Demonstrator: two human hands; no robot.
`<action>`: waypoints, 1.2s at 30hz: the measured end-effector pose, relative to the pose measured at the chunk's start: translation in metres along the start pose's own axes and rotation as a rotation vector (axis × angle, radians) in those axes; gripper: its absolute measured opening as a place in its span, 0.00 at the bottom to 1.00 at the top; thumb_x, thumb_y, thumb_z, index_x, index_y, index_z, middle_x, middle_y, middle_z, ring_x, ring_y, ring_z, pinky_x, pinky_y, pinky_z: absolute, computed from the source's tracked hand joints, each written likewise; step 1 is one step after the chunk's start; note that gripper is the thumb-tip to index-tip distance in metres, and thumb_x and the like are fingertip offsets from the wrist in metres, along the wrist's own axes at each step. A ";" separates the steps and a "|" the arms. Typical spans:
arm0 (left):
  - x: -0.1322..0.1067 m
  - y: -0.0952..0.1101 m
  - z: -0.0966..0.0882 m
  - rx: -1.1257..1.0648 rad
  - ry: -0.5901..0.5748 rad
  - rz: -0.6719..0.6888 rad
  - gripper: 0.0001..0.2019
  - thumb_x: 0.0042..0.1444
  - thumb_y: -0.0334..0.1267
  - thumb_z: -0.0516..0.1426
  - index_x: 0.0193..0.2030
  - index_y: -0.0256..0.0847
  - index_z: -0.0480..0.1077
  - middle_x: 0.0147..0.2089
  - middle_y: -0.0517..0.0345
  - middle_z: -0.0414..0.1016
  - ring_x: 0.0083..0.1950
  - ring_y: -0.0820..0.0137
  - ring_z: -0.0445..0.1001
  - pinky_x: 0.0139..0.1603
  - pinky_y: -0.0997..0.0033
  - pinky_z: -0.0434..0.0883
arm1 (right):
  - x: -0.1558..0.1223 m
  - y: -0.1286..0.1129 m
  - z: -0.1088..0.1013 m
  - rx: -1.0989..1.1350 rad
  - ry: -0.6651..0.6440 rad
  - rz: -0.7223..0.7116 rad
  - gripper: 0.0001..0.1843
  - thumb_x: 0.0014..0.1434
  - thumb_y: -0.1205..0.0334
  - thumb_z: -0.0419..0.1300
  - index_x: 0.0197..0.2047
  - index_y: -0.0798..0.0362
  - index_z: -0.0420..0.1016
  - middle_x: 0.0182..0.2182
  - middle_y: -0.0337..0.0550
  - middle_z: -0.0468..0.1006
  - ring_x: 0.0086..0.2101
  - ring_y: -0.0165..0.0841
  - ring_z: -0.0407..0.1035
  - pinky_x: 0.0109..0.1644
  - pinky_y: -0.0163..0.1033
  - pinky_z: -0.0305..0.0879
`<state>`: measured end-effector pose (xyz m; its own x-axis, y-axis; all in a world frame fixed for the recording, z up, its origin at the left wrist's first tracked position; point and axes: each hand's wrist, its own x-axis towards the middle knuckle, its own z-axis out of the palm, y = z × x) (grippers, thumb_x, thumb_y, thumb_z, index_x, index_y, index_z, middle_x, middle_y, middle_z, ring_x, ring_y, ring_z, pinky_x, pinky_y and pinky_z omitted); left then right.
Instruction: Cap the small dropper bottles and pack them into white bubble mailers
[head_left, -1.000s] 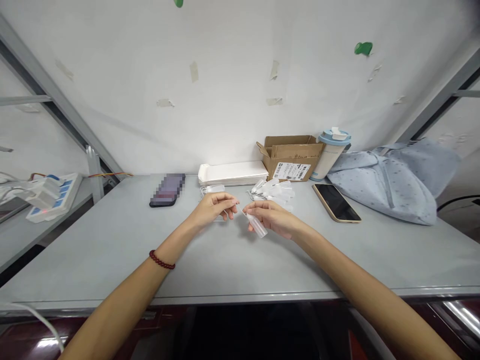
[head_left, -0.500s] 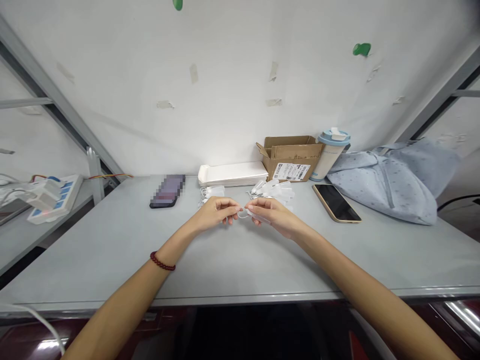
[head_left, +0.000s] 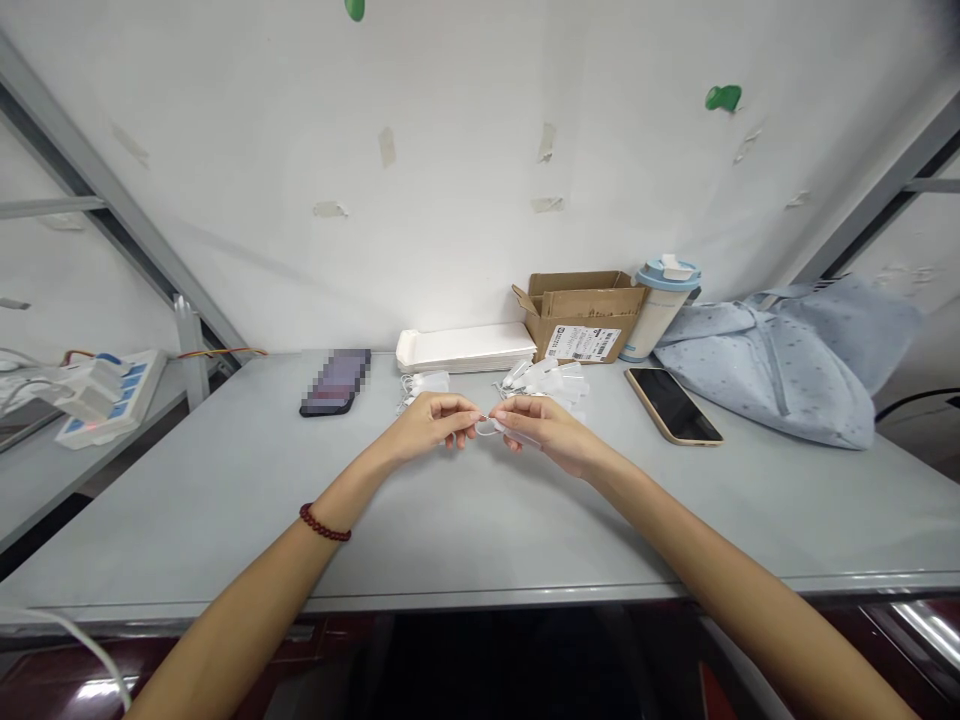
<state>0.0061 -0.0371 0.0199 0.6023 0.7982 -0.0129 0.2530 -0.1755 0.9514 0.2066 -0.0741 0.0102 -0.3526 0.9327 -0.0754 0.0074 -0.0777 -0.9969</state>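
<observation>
My left hand (head_left: 433, 426) and my right hand (head_left: 546, 430) meet fingertip to fingertip just above the middle of the table. Between them curves a thin white string loop (head_left: 486, 429). The left thumb and index finger pinch one side of the loop. In the right fingers is the other side, together with a small whitish tag, mostly hidden by that hand. Behind the right hand lies a pile of white tags with strings (head_left: 559, 380). A smaller bunch of similar tags (head_left: 430, 382) rests behind the left hand.
On the grey table (head_left: 450, 540) stand a white stack of flat pieces (head_left: 469, 348), an open cardboard box (head_left: 581, 310) and a lidded cup (head_left: 658, 310). To the right are a phone (head_left: 673, 406) and a blue cloth bag (head_left: 765, 370). A pixelated dark object (head_left: 336, 382) lies left.
Both hands stay in nearly the same place. The fingertips and the string loop between them have shifted only very slightly.
</observation>
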 end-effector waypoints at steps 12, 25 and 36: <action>-0.001 0.002 0.000 0.022 -0.007 -0.003 0.14 0.53 0.46 0.58 0.34 0.35 0.74 0.29 0.55 0.74 0.26 0.74 0.69 0.28 0.74 0.66 | 0.000 0.001 -0.001 -0.006 -0.006 -0.007 0.16 0.51 0.50 0.63 0.33 0.55 0.72 0.26 0.35 0.66 0.25 0.25 0.60 0.33 0.36 0.57; 0.000 -0.001 -0.001 0.032 -0.034 -0.009 0.13 0.54 0.46 0.58 0.34 0.36 0.74 0.29 0.56 0.74 0.27 0.74 0.70 0.27 0.75 0.67 | -0.001 0.000 0.000 -0.016 -0.008 -0.004 0.17 0.48 0.49 0.65 0.32 0.55 0.73 0.25 0.35 0.66 0.25 0.24 0.60 0.34 0.36 0.57; 0.000 0.000 -0.003 -0.016 -0.042 -0.016 0.11 0.54 0.43 0.58 0.33 0.36 0.74 0.29 0.57 0.73 0.26 0.75 0.70 0.27 0.76 0.66 | 0.001 0.004 -0.002 -0.003 -0.027 -0.025 0.15 0.51 0.51 0.64 0.33 0.55 0.73 0.23 0.35 0.67 0.25 0.25 0.60 0.35 0.36 0.56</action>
<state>0.0039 -0.0358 0.0204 0.6299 0.7756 -0.0405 0.2504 -0.1535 0.9559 0.2079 -0.0729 0.0060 -0.3782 0.9244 -0.0498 0.0013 -0.0532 -0.9986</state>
